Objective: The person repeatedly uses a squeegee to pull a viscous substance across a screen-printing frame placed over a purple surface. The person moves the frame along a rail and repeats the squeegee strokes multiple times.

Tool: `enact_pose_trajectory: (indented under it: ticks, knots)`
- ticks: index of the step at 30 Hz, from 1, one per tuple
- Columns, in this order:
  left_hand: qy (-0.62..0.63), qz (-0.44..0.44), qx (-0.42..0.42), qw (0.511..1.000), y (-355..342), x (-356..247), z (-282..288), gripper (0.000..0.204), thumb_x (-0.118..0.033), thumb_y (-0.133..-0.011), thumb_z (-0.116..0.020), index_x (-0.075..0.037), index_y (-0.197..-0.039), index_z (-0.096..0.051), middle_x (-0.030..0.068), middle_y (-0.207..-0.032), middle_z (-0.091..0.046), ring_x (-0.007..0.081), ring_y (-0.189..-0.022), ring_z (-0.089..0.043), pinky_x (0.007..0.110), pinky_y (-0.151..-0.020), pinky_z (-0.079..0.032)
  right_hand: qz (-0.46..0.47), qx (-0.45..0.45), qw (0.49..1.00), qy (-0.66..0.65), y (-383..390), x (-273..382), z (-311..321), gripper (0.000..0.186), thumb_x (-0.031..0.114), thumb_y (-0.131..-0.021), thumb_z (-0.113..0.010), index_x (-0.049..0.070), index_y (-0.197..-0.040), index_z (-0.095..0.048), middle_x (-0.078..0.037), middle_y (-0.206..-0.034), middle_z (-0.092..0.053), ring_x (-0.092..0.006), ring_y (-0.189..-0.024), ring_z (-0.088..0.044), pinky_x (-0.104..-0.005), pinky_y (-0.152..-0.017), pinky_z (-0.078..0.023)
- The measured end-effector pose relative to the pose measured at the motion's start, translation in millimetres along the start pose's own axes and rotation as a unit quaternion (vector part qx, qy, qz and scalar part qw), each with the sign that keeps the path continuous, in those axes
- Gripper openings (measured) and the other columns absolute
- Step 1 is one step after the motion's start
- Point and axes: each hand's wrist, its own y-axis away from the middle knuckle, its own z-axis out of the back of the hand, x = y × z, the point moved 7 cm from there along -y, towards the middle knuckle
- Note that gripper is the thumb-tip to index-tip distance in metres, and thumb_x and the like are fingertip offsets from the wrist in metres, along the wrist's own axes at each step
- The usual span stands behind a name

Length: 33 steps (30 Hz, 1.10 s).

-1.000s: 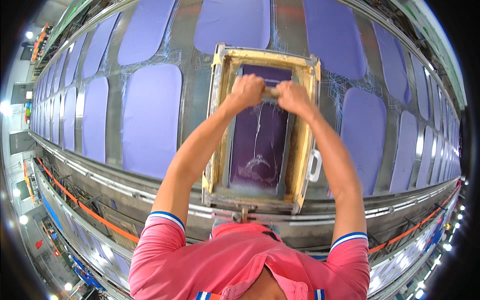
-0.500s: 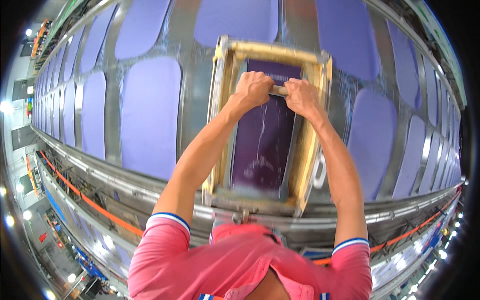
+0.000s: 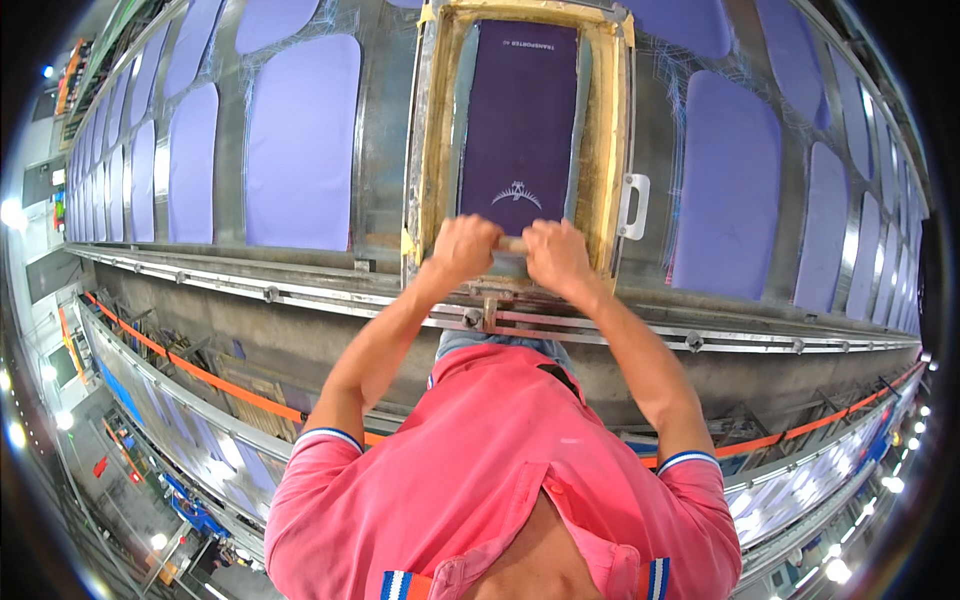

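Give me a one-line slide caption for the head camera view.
Both hands, left hand and right hand, grip a squeegee handle at the near end of a wooden-framed printing screen.

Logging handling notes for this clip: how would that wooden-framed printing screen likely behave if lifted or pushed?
The screen frame looks rigid: straight wooden rails, likely no flex. It is long, so probably awkward one-handed; the white side handle suggests that. Both hands press a bar at its near end, so it probably stays put under load.

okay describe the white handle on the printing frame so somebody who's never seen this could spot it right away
Find the long metal table lined with purple fabric panels, then the yellow-edged wooden frame lying over the dark purple panel in front of the person. The white handle is a small loop on the frame's right outer edge, just above the right hand. It is the only white fitting on the frame.
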Motion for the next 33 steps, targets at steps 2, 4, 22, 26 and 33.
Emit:
enact_pose_trajectory:
  ticks: [2, 4, 22, 26, 33]
  knots:
    - [-0.011, -0.016, -0.06, 0.998, -52.6, 16.0, 30.8, 0.022, -0.006, -0.075, -0.067, -0.015, -0.09, -0.08, 0.0155, -0.081, -0.074, 0.0358, -0.08, -0.073, 0.048, -0.072, -0.058, 0.004, -0.017, 0.998, 0.054, -48.2, -19.7, 34.1, 0.015, 0.009, -0.082, -0.059, 0.008, -0.088, -0.073, -0.012, -0.089, -0.07, -0.0316, -0.088, -0.071, -0.05, -0.092, -0.053]
    - [-0.036, -0.031, -0.057, 0.997, -116.3, 24.3, 71.3, 0.024, -0.007, -0.075, -0.068, -0.017, -0.094, -0.08, 0.0151, -0.084, -0.075, 0.036, -0.082, -0.073, 0.048, -0.073, -0.058, 0.008, -0.033, 0.996, 0.078, -105.8, -55.4, 63.4, 0.017, 0.01, -0.082, -0.059, 0.008, -0.091, -0.074, -0.012, -0.091, -0.071, -0.0318, -0.09, -0.072, -0.0501, -0.09, -0.054]
    - [-0.102, -0.056, -0.123, 0.985, -298.3, 59.5, 157.5, 0.021, -0.012, -0.075, -0.068, -0.015, -0.093, -0.079, 0.0136, -0.085, -0.075, 0.0352, -0.081, -0.073, 0.047, -0.072, -0.058, -0.001, -0.102, 0.989, 0.106, -265.6, -152.9, 146.2, 0.017, 0.009, -0.078, -0.059, 0.008, -0.089, -0.072, -0.017, -0.091, -0.072, -0.0374, -0.089, -0.071, -0.0498, -0.086, -0.056]
    - [-0.048, -0.054, -0.113, 0.991, -181.1, 38.1, 103.2, 0.024, -0.008, -0.072, -0.07, -0.017, -0.092, -0.08, 0.0103, -0.084, -0.075, 0.0344, -0.08, -0.073, 0.047, -0.069, -0.058, 0.035, -0.078, 0.992, 0.097, -165.6, -84.3, 99.3, 0.01, 0.008, -0.081, -0.061, 0.007, -0.085, -0.07, -0.014, -0.086, -0.067, -0.0311, -0.084, -0.069, -0.0456, -0.098, -0.051]
    - [0.033, -0.039, -0.068, 0.996, 18.1, -14.6, -3.8, 0.031, -0.003, -0.073, -0.067, -0.011, -0.102, -0.077, 0.009, -0.097, -0.076, 0.0313, -0.087, -0.073, 0.044, -0.071, -0.057, 0.015, -0.033, 0.998, 0.042, 14.3, 5.1, -3.8, 0.013, 0.012, -0.084, -0.067, 0.005, -0.093, -0.07, -0.012, -0.087, -0.061, -0.031, -0.092, -0.066, -0.0543, -0.107, -0.045]
